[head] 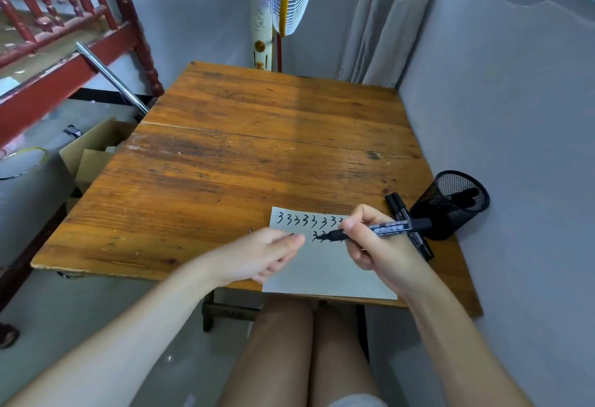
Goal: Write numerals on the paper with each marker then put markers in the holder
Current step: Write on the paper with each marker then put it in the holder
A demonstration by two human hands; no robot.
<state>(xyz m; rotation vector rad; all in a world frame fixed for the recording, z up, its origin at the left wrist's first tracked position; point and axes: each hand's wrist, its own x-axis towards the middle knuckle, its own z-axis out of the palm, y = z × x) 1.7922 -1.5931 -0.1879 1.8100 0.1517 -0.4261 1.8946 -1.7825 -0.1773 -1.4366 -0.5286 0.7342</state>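
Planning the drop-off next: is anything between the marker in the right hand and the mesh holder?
Nothing visible blocks it. The marker in the right hand sits just left of the holder; spare markers lie flat on the table between.

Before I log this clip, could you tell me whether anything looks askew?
The paper overhangs the near edge of the table. Two markers lie loose beside the holder, not in it.

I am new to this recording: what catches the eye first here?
The right hand holds a black marker, its tip on the paper at the table's near edge, under a row of 3s. Just right, a black mesh holder leans by the wall.
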